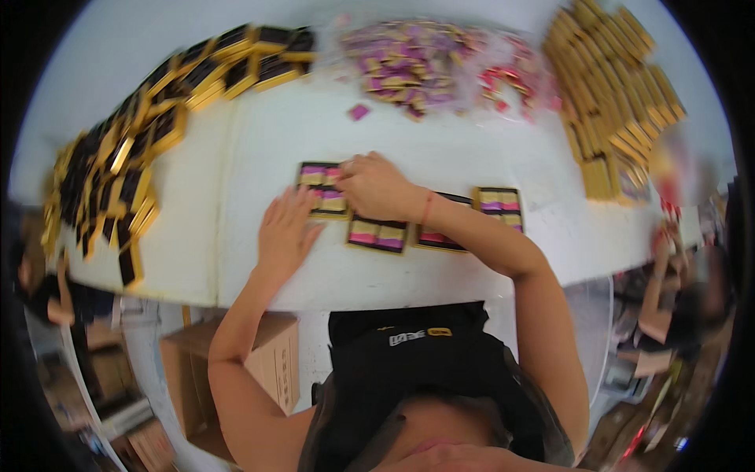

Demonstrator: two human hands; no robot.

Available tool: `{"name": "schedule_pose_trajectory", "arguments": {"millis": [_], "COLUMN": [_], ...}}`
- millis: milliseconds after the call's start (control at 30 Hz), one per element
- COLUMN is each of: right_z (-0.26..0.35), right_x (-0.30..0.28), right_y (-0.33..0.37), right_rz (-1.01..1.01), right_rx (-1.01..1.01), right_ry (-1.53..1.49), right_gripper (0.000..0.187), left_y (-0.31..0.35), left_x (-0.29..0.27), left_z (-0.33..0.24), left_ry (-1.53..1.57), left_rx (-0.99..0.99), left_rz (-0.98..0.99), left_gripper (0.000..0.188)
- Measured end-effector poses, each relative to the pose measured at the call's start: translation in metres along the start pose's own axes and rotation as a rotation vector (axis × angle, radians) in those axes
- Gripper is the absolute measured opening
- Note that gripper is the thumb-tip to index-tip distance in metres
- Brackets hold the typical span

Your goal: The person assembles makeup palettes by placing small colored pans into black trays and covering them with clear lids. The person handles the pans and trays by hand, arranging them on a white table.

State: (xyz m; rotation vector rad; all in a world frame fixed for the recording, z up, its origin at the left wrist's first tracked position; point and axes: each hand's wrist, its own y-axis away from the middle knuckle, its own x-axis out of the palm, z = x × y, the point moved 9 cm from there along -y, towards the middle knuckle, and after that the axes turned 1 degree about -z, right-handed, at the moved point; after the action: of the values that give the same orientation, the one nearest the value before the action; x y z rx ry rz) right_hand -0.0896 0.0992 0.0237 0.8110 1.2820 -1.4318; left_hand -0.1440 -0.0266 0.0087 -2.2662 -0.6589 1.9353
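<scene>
Under my hands a shallow black box with gold edges (334, 214) lies on the white table, holding purple, pink and gold small wrapped pieces. My left hand (287, 228) rests with fingers stretched out against the box's left side. Over its upper right part, my right hand (373, 182) has its fingers drawn together; whatever they pinch is hidden. Close by, a second filled box (377, 234) sits just to the right and nearer me. A third box (439, 240) is partly covered by my right forearm, and a fourth box (499, 200) lies beyond it.
Stacks of black and gold boxes (134, 157) line the table's left side. At the far middle is a clear bag of purple and gold pieces (409, 63), beside red ones (503, 82). One loose purple piece (359, 112) lies nearer. Gold boxes (617, 86) are stacked far right.
</scene>
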Motion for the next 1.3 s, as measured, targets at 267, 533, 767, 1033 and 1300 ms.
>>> {"name": "schedule_pose_trajectory", "arguments": {"millis": [267, 533, 767, 1033, 1300], "right_z": [-0.123, -0.2, -0.176, -0.08, -0.082], "right_x": [-0.125, -0.097, -0.145, -0.075, -0.144], "right_y": [0.2, 0.323, 0.352, 0.326, 0.491], "right_rz": [-0.157, 0.28, -0.536, -1.196, -1.408], "right_rx": [0.451, 1.002, 0.811, 0.874, 1.201], "right_ry": [-0.188, 0.058, -0.016, -1.147, -0.197], "right_gripper": [0.074, 0.103, 0.05, 0.023, 0.041], "left_y": [0.023, -0.069, -0.111, -0.146, -0.159], "left_x": [-0.009, -0.005, 0.034, 0.063, 0.113], "left_z": [-0.017, -0.149, -0.226, -0.277, -0.277], "left_ry": [0.121, 0.341, 0.495, 0.505, 0.424], "left_rx": [-0.119, 0.357, 0.479, 0.471, 0.474], "left_rz": [-0.075, 0.032, 0.173, 0.196, 0.523], "left_gripper": [0.057, 0.057, 0.076, 0.107, 0.1]}}
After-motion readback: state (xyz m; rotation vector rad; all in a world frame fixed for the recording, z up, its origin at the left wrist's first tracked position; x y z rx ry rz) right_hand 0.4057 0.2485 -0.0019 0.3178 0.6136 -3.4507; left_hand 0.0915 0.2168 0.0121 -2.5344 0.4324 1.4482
